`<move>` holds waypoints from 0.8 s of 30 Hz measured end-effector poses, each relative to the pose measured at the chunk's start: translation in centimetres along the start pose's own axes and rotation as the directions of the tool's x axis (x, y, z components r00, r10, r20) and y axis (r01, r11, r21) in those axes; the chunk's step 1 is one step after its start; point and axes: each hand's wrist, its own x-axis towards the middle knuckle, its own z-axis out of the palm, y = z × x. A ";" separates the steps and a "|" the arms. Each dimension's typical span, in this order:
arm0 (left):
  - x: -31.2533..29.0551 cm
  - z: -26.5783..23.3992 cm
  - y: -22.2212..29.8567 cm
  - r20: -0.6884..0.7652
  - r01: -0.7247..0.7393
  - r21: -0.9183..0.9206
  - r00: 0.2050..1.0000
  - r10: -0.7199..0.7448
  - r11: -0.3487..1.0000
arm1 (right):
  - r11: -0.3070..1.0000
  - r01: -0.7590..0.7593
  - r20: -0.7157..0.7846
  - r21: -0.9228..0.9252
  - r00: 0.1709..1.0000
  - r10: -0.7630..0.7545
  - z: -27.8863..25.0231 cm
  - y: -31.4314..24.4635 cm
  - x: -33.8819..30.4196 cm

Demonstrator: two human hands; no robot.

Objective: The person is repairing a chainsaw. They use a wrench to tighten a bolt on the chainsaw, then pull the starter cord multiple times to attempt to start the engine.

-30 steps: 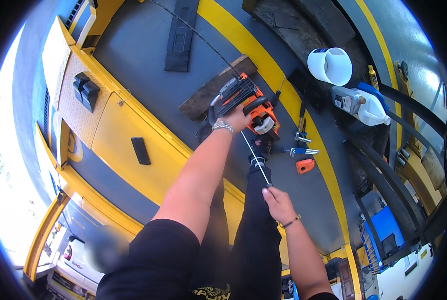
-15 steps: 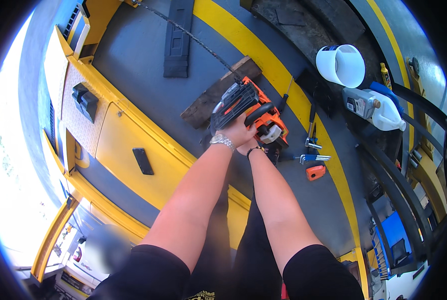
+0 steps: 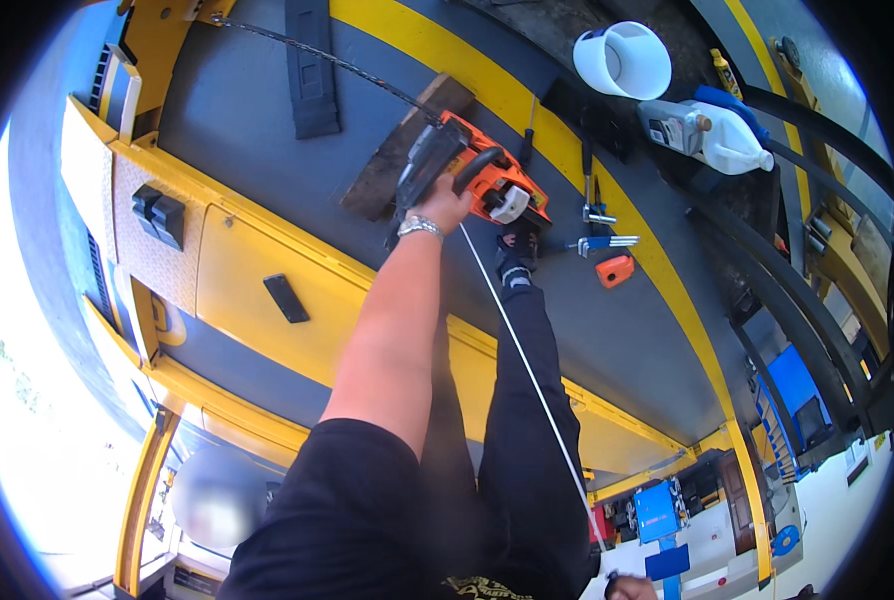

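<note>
An orange chainsaw (image 3: pixel 487 165) sits low ahead of me, its bar and chain (image 3: pixel 332 60) pointing to the far left, past a wooden block (image 3: pixel 377 180). My left hand (image 3: pixel 445 205), below a silver watch, is closed on the saw by its black front handle and guard; some fingers are hidden. A pale starter cord (image 3: pixel 527 365) runs taut from the saw down to the lower right. At the bottom edge, my right hand (image 3: pixel 635 589) is closed on the dark starter handle (image 3: pixel 612 578), partly cut off by the frame. My shoe (image 3: pixel 515 255) is against the saw's rear.
Hex keys (image 3: pixel 607 243), an orange cover (image 3: pixel 615 271), a screwdriver (image 3: pixel 529 135) and a T-handled wrench (image 3: pixel 592 190) lie right of the saw. Beyond stand a white bucket (image 3: pixel 622 62) and jugs (image 3: pixel 732 140). A phone (image 3: pixel 287 298) lies on the yellow ledge at left.
My right hand has left the saw and moved back to the lower right, drawing the starter cord out. My left hand stays on the saw. The view has shifted.
</note>
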 end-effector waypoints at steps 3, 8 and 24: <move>0.0 -0.4 -1.4 -0.004 -0.008 0.041 1.000 0.008 0.999 | 0.971 0.239 -0.077 -0.028 0.968 -0.241 2.5 -1.7 16.7; 0.3 -0.3 -2.3 -0.023 -0.016 -0.015 1.000 0.015 1.000 | 0.923 0.371 -0.083 -0.098 0.922 -0.379 7.5 -8.1 41.3; 1.6 2.3 -3.4 -0.135 -0.110 -0.021 0.985 0.106 0.994 | 0.678 0.500 -0.749 0.539 0.653 0.114 11.9 -11.2 61.8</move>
